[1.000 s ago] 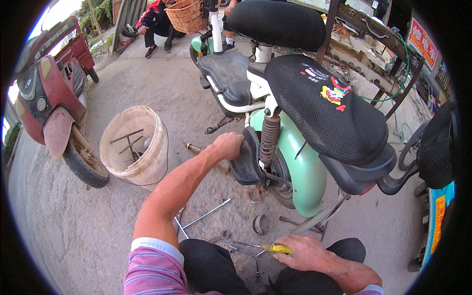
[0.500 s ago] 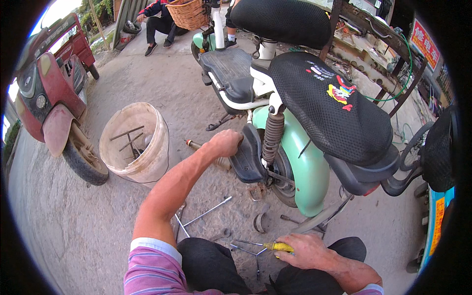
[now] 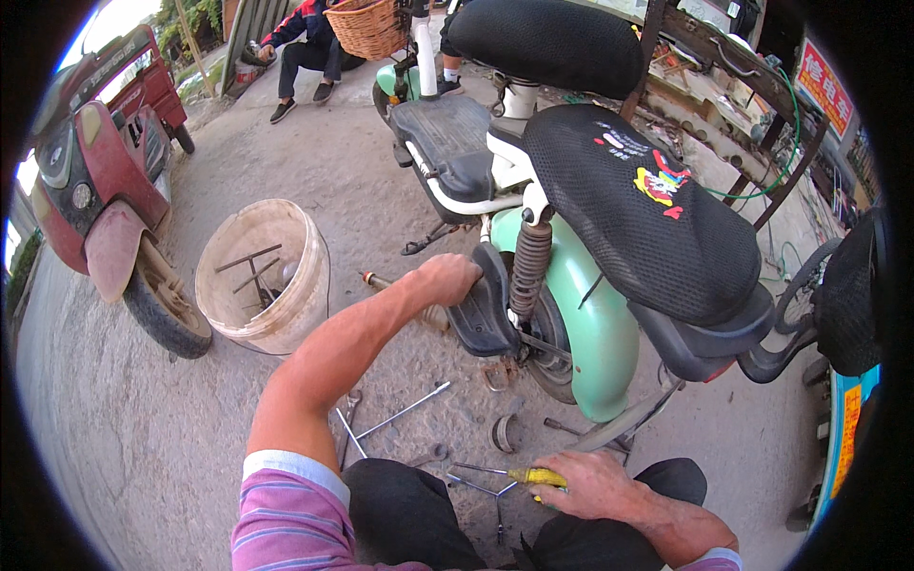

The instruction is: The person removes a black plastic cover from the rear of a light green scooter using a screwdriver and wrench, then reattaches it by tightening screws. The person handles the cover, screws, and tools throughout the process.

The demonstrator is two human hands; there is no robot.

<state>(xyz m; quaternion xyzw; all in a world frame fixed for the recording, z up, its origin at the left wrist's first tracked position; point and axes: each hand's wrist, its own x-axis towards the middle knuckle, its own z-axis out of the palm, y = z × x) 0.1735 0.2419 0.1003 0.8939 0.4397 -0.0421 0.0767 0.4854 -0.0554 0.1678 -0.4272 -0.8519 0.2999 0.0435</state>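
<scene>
A mint-green scooter (image 3: 600, 347) with a mesh-covered black seat (image 3: 636, 219) stands ahead of me. My left hand (image 3: 452, 281) is closed on a black plastic panel (image 3: 481, 328) beside its rear shock absorber (image 3: 526, 266) and wheel. Low at right, over my dark-trousered legs, my right hand (image 3: 581, 485) grips a yellow-handled screwdriver (image 3: 533, 476), its shaft pointing left. On the concrete below the scooter lie T-wrenches (image 3: 400, 409), spanners (image 3: 428, 455) and a metal ring (image 3: 505, 433). A white bucket (image 3: 224, 309) with metal tools in it stands left of my left arm.
A red three-wheeler (image 3: 86, 224) stands at left. A person in dark trousers (image 3: 314, 57) sits at the back, another person's leg (image 3: 450, 67) behind the scooter and wicker basket (image 3: 367, 29). A cluttered metal rack (image 3: 724, 86), a sign and a blue vehicle (image 3: 847, 428) are at right.
My left hand and the panel have shifted slightly right, and my left upper arm has moved a little left. Both grips are unchanged. The seated person's legs have shifted slightly.
</scene>
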